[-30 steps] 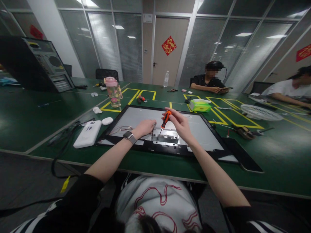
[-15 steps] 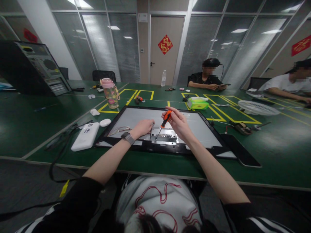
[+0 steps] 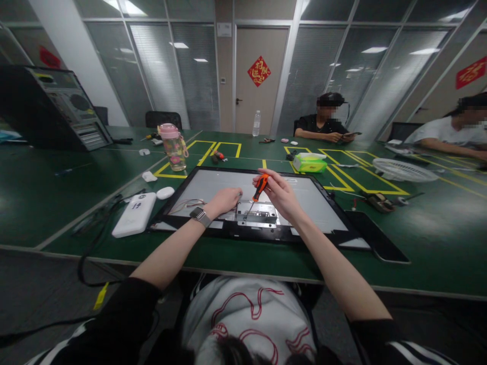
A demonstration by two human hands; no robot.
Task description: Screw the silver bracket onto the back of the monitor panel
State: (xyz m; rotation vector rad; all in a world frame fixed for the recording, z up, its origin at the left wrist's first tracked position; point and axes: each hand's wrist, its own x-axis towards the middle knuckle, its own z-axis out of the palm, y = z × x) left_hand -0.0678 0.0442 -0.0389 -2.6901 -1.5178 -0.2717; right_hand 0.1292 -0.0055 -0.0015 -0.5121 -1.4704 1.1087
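My right hand (image 3: 280, 195) is closed around the orange and black handle of a screwdriver (image 3: 261, 186). Its thin shaft slants down to the left, and the tip meets the near-left part of a silver metal bracket (image 3: 261, 210). That bracket lies at the near middle of a flat display panel (image 3: 315, 203) with a grey-white back and a black frame. At the bracket's left end, my left hand (image 3: 224, 202) rests on the panel with curled fingers. Whatever is between those fingertips is hidden. Thin wires (image 3: 186, 204) run across the panel left of my hand.
Left of the panel lie a white power bank (image 3: 135, 215), a white case (image 3: 165, 192) and black cables. A pink-lidded bottle (image 3: 173, 147) stands behind them. At right are a dark flat slab (image 3: 376, 235) and a white fan grille (image 3: 405, 169). Two people sit across the table.
Both hands keep nearly the same place. The screwdriver stays on the bracket, with its handle turned or tilted only very slightly.
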